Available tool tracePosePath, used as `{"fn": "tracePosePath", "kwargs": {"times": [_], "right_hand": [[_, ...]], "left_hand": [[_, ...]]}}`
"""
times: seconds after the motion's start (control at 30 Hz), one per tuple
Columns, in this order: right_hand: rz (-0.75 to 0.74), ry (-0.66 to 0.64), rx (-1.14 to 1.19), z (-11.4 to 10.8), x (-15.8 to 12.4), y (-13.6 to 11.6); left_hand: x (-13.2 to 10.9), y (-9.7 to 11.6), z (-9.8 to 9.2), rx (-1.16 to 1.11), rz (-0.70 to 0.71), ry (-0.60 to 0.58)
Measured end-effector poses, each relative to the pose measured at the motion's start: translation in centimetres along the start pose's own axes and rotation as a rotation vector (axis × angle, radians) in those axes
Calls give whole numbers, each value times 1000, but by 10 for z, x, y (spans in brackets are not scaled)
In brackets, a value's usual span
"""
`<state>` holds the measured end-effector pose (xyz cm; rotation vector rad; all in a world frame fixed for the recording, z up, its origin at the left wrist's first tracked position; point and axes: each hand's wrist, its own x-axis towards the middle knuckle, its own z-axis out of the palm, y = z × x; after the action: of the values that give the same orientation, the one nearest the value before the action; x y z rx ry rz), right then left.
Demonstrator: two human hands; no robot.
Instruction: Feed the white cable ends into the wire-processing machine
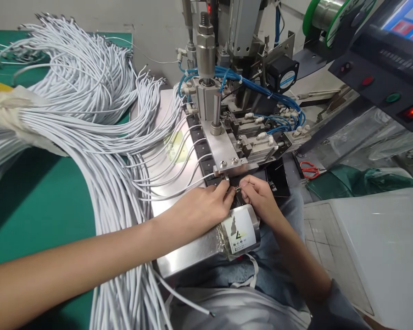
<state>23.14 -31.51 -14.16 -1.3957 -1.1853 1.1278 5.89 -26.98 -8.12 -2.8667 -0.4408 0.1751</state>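
Note:
At the front end of the machine's black fixture strip (208,167), both my hands work close together. My left hand (215,199) is closed with fingertips pinched by the metal clamp block (232,170); whatever is between them is hidden. Just to its right, my right hand (259,197) pinches a small metal connector (238,188) between thumb and forefinger. Several white cables (192,170) run from the left into the strip, lying side by side. Below my fingers is a metal cover with a white warning label (241,231).
A thick tied bundle of white cables (120,215) lies across the green mat (55,197) on the left. Blue air hoses (261,89) loop behind the press. Red-handled scissors (309,169) lie at right, below the control panel (382,68). A solder wire spool (328,16) hangs above.

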Motion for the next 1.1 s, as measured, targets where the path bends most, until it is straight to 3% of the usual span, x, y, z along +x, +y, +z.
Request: {"fn": "tracePosePath", "kwargs": {"times": [0.27,0.47,0.53,0.63,0.73,0.8,0.87,0.97,1.1], "right_hand": [[5,-47,49,3,7,2],[21,2,37,5,7,6],[-2,63,10,4,4,5],[-69,255,-48,1,-15,-2],[-198,482,-143,8,-53,-12],[-298,528,-246,22,-81,-17],[-403,396,-353,42,-102,-21],[-506,87,-411,80,-112,-23],[-400,-104,-443,122,-96,-29]], "left_hand": [[-1,-1,-3,-52,-12,35],[-11,1,-19,-59,-127,-38],[-14,2,-22,-71,-150,-46],[-15,1,-24,-75,-184,-41],[-15,-5,-21,-39,-275,-45],[-15,-11,-18,-31,-304,-45],[-15,-15,-15,-37,-291,-35],[-17,-18,-12,-55,-271,-10],[-17,-17,-12,-58,-279,4]]}}
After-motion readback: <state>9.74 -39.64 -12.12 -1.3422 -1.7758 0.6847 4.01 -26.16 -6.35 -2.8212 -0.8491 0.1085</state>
